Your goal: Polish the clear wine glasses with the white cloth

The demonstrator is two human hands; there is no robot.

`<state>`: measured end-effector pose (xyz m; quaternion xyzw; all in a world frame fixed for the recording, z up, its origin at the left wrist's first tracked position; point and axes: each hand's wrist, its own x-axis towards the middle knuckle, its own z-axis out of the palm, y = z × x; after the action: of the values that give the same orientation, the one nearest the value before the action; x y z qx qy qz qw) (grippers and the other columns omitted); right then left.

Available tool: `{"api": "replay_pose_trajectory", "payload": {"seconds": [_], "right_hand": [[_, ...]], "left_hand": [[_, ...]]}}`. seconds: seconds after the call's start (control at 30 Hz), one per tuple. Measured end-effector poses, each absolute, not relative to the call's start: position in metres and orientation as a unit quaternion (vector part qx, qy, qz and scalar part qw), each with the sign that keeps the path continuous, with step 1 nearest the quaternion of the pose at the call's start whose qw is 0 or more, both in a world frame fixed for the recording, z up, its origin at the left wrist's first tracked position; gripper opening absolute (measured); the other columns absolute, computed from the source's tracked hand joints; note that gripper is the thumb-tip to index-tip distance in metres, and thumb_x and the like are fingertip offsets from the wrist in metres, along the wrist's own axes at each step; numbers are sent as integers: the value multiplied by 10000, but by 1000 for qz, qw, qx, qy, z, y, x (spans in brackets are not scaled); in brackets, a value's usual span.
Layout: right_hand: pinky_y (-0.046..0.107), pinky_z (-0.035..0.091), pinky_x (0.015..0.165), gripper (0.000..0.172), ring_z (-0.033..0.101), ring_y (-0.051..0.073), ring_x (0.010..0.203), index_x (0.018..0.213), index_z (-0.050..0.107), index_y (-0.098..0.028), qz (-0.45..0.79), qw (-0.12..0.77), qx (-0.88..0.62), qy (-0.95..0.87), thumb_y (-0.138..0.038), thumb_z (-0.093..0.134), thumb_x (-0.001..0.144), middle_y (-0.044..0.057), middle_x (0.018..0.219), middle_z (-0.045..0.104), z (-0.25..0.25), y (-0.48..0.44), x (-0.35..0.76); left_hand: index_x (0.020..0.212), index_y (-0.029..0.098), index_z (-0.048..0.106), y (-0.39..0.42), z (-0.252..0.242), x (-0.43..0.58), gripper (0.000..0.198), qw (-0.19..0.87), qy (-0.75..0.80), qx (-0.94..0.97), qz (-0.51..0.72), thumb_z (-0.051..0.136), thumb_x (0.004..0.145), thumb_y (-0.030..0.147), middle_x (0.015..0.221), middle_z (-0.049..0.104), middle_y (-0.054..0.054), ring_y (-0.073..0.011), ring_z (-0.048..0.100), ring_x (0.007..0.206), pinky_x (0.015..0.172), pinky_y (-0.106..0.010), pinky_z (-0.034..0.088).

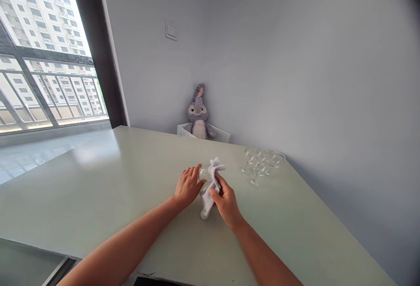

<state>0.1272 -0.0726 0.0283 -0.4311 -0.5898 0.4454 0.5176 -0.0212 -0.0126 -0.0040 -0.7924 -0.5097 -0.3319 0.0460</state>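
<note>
My left hand (189,185) is closed around the side of a clear glass (204,173), thumb and fingers against it. My right hand (226,199) grips a white cloth (207,200) that is pressed to the glass's right side, one end hanging down toward the table. The cloth and my fingers hide much of the glass, so its lower part cannot be made out. To the right of my hands, several clear stemmed glasses (260,163) stand close together on the pale table (131,189).
A plush toy (198,117) sits in a white perforated basket (220,134) beyond the table's far edge. Grey walls (295,58) meet behind it, one running along the table's right edge. A window (49,58) is at the left.
</note>
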Motion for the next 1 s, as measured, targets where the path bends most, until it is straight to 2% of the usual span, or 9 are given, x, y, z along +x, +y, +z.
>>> {"api": "replay_pose_trajectory", "payload": {"seconds": [0.1,0.23,0.33,0.47,0.6,0.67,0.8,0.9,1.0], "right_hand": [[224,403,468,526,431,108,529,1238,434,-234,527,481,-398,-577,-319,539,730,-36,639,500,31,-73,130],[239,424,451,473,495,135,561,1131,536,-221,584,428,-375,-580,-342,610,680,-9,674,539,29,-68,138],[250,438,441,378,515,154,597,1027,601,-224,567,398,-395,-604,-336,632,668,11,707,565,21,-63,141],[255,441,456,284,513,148,580,912,640,-210,548,433,-419,-580,-351,648,666,15,680,573,12,-57,140],[233,397,411,295,482,115,503,868,619,-184,635,487,-386,-459,-392,658,662,-1,651,560,13,-52,145],[224,392,434,289,473,101,500,867,617,-179,658,486,-362,-446,-386,659,669,-8,647,558,16,-51,151],[255,428,633,304,548,143,691,884,644,-168,606,441,-363,-553,-314,709,625,17,766,616,26,-52,164],[271,420,661,270,556,168,737,856,667,-162,570,369,-362,-638,-314,695,635,22,780,622,37,-56,174],[267,411,626,265,555,172,722,849,671,-156,594,313,-334,-662,-340,670,659,30,774,625,45,-59,182]], "left_hand": [[1200,198,380,-15,-1,-22,421,35,-518,-797,-308,460,818,358,925,580,-58,-208,513,879,793,-339,356],[1211,208,369,-18,-3,-22,452,3,-469,-836,-285,505,787,288,957,577,-60,-204,508,885,791,-335,357],[1206,210,387,-20,-3,-21,467,13,-432,-864,-258,511,756,189,920,582,-59,-202,510,852,777,-336,358],[1196,216,420,-23,9,-22,460,65,-435,-862,-251,523,749,181,893,591,-70,-221,501,877,830,-376,335],[1125,254,494,-27,25,-27,320,124,-435,-846,-282,482,806,253,925,601,-69,-233,469,988,969,-440,197],[1079,259,531,-28,28,-29,261,106,-419,-855,-286,429,840,280,844,613,-57,-209,493,935,965,-419,203],[946,229,609,-24,29,-33,316,-42,-429,-859,-276,432,816,457,697,605,-44,-181,512,752,814,-341,326],[755,186,629,-21,29,-36,453,-299,-401,-842,-201,390,786,570,573,545,-9,-123,457,558,611,-258,355],[734,153,619,-21,30,-37,554,-507,-305,-798,-112,285,815,588,491,485,13,-89,397,470,536,-229,341]]}}
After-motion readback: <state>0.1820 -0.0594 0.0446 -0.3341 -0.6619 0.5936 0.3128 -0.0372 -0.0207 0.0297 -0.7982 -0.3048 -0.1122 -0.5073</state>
